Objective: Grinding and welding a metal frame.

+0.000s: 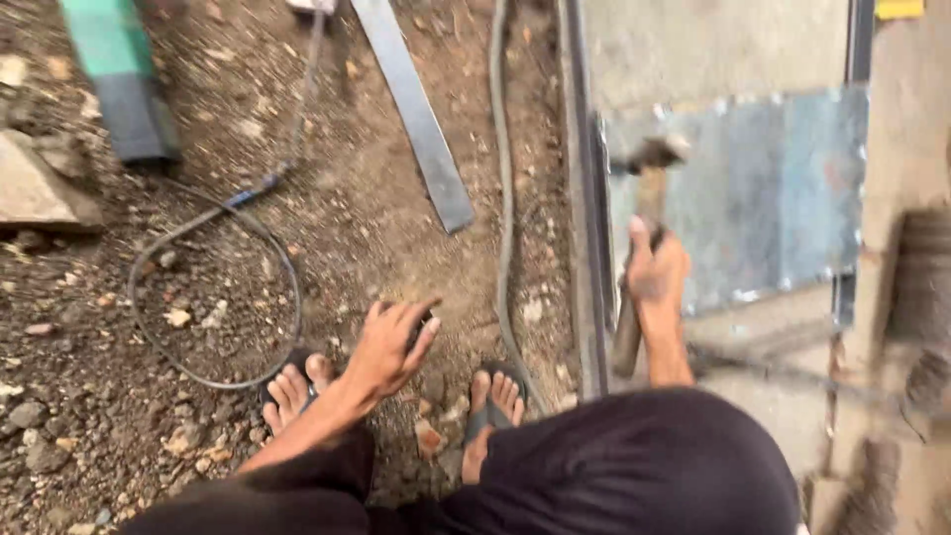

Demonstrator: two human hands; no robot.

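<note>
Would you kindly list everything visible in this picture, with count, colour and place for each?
hammer: one, wooden handle with dark metal head, blurred, held over the metal sheet at right.
metal sheet: one, blue-grey, fixed in a dark frame at right.
flat metal bar: one, grey, lying on the dirt at top centre.
cable: one, dark, looped on the ground at left.
hose: one, grey, running along the frame's edge at centre.
green and black tube: one, top left.
stone slab: one, pale, left edge.
sandals: two, dark, on the person's feet, bottom centre.
left hand: spread above the ground, something dark under the fingers, unclear.
right hand: closed around the hammer handle.
</note>
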